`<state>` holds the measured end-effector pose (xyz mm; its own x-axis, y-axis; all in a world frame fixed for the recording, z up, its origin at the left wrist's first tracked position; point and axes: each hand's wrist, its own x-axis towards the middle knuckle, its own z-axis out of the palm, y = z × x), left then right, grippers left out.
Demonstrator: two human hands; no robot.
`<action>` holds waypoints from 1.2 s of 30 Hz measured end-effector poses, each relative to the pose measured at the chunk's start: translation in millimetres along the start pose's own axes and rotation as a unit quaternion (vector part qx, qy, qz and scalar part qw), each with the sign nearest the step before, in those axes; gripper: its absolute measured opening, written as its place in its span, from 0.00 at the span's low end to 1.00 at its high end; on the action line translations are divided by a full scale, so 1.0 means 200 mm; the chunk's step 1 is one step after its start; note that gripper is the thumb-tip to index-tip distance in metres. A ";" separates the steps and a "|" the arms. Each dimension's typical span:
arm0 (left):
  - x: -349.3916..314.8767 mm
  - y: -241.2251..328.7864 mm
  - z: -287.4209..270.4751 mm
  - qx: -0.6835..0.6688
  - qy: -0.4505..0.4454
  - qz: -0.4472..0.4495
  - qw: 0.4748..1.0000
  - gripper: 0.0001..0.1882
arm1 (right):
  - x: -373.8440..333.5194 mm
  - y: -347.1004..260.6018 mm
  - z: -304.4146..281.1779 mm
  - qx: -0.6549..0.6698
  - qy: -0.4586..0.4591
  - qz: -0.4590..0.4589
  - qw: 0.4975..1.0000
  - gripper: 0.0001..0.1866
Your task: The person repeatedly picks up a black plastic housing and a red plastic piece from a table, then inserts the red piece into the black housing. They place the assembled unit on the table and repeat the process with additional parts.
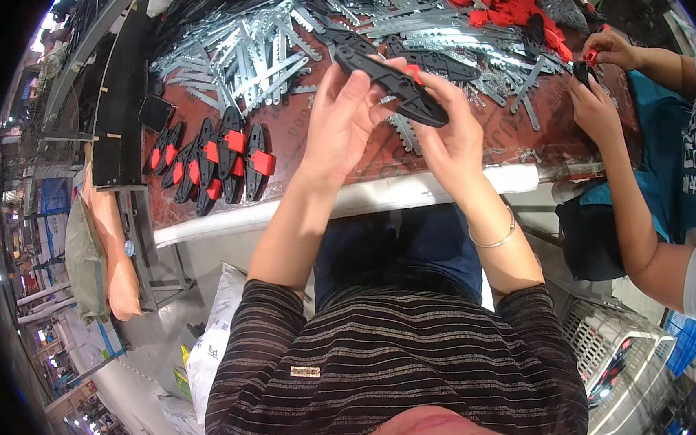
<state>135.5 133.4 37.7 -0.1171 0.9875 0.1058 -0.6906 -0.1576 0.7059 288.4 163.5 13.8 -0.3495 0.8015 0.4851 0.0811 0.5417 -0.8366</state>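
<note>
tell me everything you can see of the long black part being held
The black part is long, narrow and plastic-looking, tapering at its right end. A red piece shows at its upper edge. It slants down rightward in the picture, raised off the table, held between the left hand and right hand.

The left hand and right hand are raised close together, both clasping, fingers bent, the left thumb pointing forward; the left forearm and right forearm stretch forward, bare, slanting inward so the wrists converge
</note>
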 end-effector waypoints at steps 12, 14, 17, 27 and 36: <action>-0.38 0.08 -0.06 0.147 -0.045 -0.263 0.952 0.20 | -0.07 -0.08 -0.09 0.239 -0.173 0.150 0.944 0.15; -0.43 0.04 -0.06 0.219 -0.057 -0.251 0.941 0.23 | -0.08 -0.11 -0.04 0.204 -0.233 0.123 0.943 0.17; -0.45 0.03 -0.12 0.216 0.042 -0.180 0.959 0.16 | -0.04 -0.07 -0.02 0.231 -0.133 0.188 0.945 0.18; -0.46 0.04 -0.29 0.045 0.202 0.064 0.976 0.09 | 0.04 0.04 0.11 -0.217 -0.132 -0.001 0.967 0.05; -0.52 0.07 -0.34 0.061 0.246 0.088 0.963 0.10 | 0.17 0.00 0.32 -0.241 -0.230 -0.049 0.941 0.07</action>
<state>88.6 26.8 -10.8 -0.5700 0.8164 -0.0921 -0.5439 -0.2909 0.7871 215.7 175.1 14.0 -0.7358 0.6070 0.3003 0.4031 0.7489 -0.5260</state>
